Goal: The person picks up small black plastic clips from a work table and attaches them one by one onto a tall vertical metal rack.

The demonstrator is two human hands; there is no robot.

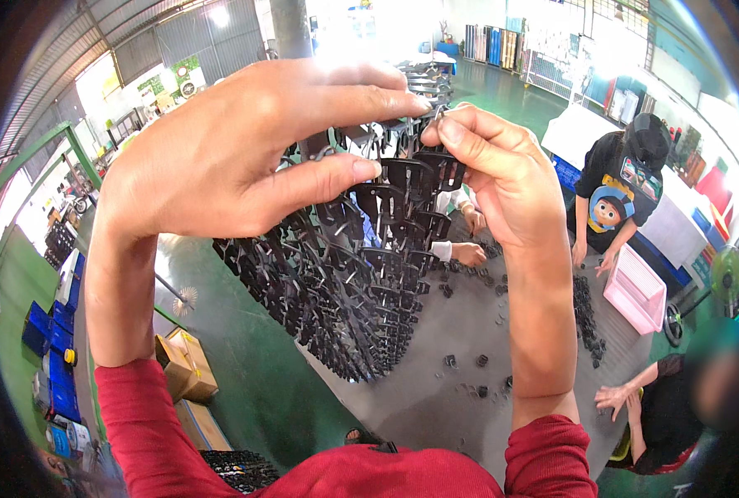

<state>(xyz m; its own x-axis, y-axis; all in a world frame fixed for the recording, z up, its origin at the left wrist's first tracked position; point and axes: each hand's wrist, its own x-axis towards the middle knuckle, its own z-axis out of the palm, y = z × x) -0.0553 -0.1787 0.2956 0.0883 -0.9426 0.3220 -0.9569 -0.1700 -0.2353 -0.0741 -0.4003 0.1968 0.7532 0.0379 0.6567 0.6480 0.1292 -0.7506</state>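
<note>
Up high, both hands point(403, 158) pinch a black plastic rack's point(345, 282) top edge.

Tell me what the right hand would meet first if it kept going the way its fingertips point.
The right hand points left, toward the left hand. First it would likely meet the black plastic clip at the top of the hanging rack, then the left thumb; depth is unclear.

Bright daylight with blown-out glare at top centre, heavy fisheye bending and dark vignetted corners, foreground sharp.
</note>
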